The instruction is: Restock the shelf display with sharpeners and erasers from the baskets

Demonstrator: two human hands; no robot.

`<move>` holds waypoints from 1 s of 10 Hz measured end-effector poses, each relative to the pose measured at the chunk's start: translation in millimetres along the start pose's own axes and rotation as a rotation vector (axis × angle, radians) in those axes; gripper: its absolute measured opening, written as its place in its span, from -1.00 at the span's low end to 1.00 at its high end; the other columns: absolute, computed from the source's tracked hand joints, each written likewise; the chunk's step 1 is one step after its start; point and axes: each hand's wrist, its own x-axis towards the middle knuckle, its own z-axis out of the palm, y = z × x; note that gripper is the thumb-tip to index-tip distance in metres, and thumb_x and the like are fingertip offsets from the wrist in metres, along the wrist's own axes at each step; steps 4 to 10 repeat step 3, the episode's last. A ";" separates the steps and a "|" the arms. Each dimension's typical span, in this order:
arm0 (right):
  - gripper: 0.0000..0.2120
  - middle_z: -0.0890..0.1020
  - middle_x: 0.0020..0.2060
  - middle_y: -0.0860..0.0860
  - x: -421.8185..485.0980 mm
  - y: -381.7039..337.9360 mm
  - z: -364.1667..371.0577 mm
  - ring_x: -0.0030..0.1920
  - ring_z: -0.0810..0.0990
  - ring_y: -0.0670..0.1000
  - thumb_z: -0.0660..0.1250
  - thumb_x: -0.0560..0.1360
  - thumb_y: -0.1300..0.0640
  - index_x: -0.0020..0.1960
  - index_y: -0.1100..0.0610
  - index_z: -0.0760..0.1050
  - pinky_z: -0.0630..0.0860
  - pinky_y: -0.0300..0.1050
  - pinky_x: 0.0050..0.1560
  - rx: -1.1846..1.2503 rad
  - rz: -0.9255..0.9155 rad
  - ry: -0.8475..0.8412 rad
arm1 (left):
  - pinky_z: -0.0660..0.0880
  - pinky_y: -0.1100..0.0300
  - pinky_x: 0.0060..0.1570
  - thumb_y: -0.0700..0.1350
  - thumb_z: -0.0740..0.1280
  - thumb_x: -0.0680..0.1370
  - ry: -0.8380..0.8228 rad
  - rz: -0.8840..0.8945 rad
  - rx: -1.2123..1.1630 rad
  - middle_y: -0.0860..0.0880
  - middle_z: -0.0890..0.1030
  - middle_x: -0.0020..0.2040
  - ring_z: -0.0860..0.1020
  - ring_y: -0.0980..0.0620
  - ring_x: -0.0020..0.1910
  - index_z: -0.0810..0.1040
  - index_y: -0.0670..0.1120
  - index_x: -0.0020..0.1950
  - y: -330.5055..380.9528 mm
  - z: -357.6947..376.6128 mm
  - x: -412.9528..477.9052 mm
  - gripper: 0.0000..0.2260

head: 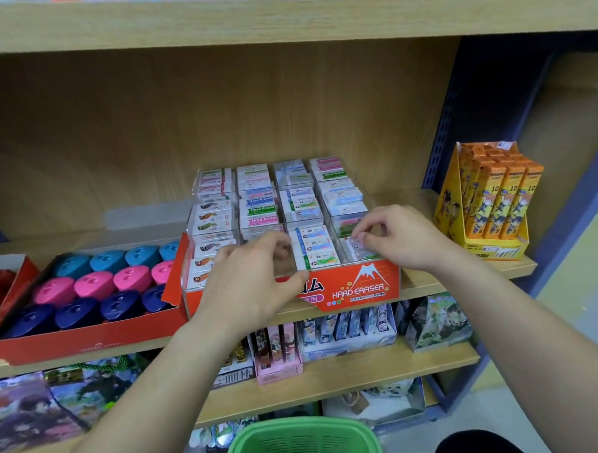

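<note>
A clear eraser display box (358, 288) with a red "HARD ERASER" front stands on the middle shelf, its compartments filled with wrapped erasers (314, 248). My right hand (399, 237) pinches a small eraser (357, 244) over the front right compartment. My left hand (255, 279) grips the box's front edge, fingers curled into a front compartment and thumb on the red front. To the left, a red tray (90, 338) holds several blue, pink and navy sharpeners (94, 285). A green basket (302, 443) sits below at the bottom edge.
An orange and yellow display box of pencil packs (491, 200) stands at the right end of the shelf. Lower shelves hold card packs and illustrated boxes (346, 327). A dark metal upright (457, 116) bounds the shelf on the right. Another shelf board (281, 18) runs overhead.
</note>
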 end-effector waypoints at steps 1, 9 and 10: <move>-0.84 0.59 -0.05 -0.26 -6.2 -6.8 -0.7 -0.23 0.49 -0.29 0.32 0.60 0.06 0.06 -0.03 0.68 0.28 -0.42 -0.22 -0.031 0.021 0.028 | 0.38 0.00 0.37 0.28 0.38 0.50 -0.037 -0.006 0.051 0.25 0.63 0.05 0.58 0.10 0.16 0.41 0.17 0.35 -4.0 -2.8 -3.3 -0.53; -0.76 0.58 0.21 -0.11 -21.8 -34.8 5.6 0.25 0.42 0.05 0.29 0.59 -0.09 0.19 -0.11 0.62 0.41 0.04 0.20 -0.162 0.039 0.247 | 0.56 0.12 0.20 0.05 0.46 0.53 0.033 -0.023 -0.270 0.25 0.61 0.07 0.57 0.26 0.10 0.53 0.12 0.24 -10.0 -16.8 -10.4 -0.70; -0.76 0.58 0.21 -0.11 -21.8 -34.8 5.6 0.25 0.42 0.05 0.29 0.59 -0.09 0.19 -0.11 0.62 0.41 0.04 0.20 -0.162 0.039 0.247 | 0.56 0.12 0.20 0.05 0.46 0.53 0.033 -0.023 -0.270 0.25 0.61 0.07 0.57 0.26 0.10 0.53 0.12 0.24 -10.0 -16.8 -10.4 -0.70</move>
